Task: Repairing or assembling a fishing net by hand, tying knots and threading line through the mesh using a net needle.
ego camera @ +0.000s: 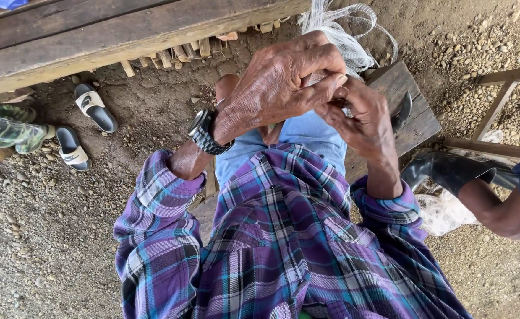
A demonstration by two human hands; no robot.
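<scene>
The left hand (280,82) and right hand (360,115) are pinching the white net (337,29) together, with loose net bunching just beyond them.

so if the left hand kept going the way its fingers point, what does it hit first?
The left hand points right and slightly down, fingers already against the right hand, so it meets that first. Beyond it sits the wooden bench, where a dark blade lies; depth is unclear.
</scene>
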